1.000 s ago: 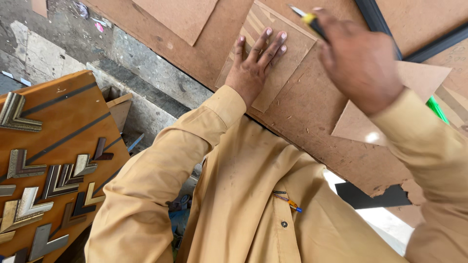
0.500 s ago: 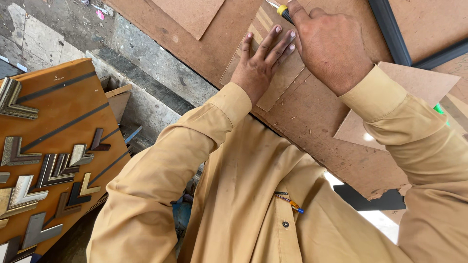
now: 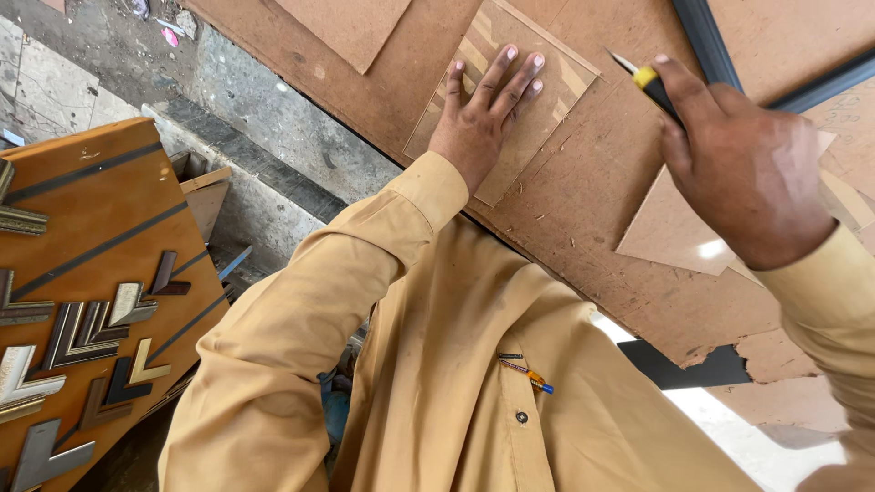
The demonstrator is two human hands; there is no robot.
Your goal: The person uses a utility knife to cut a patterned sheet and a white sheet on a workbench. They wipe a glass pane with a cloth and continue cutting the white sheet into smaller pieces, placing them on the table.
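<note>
A: Small rectangular brown hardboard panel (image 3: 510, 100) lies flat on the large brown fibreboard worktop (image 3: 592, 200), upper middle of view, turned at an angle to the worktop edge.

B: Left hand (image 3: 478, 123)?

A: Palm down on the panel, fingers spread and straight, pressing on it. Not gripping anything.

B: Right hand (image 3: 743, 169)?

A: Raised off to the right of the panel, well apart from it. Fingers are wrapped tight round a yellow-and-black utility knife (image 3: 649, 82), blade tip pointing up-left.

B: Surroundings?

A: Pale triangular board offcut (image 3: 670, 237) under the right hand. Orange display board with corner samples of picture-frame moulding (image 3: 82, 310) at left. Pens in the tan shirt pocket (image 3: 529, 375).
</note>
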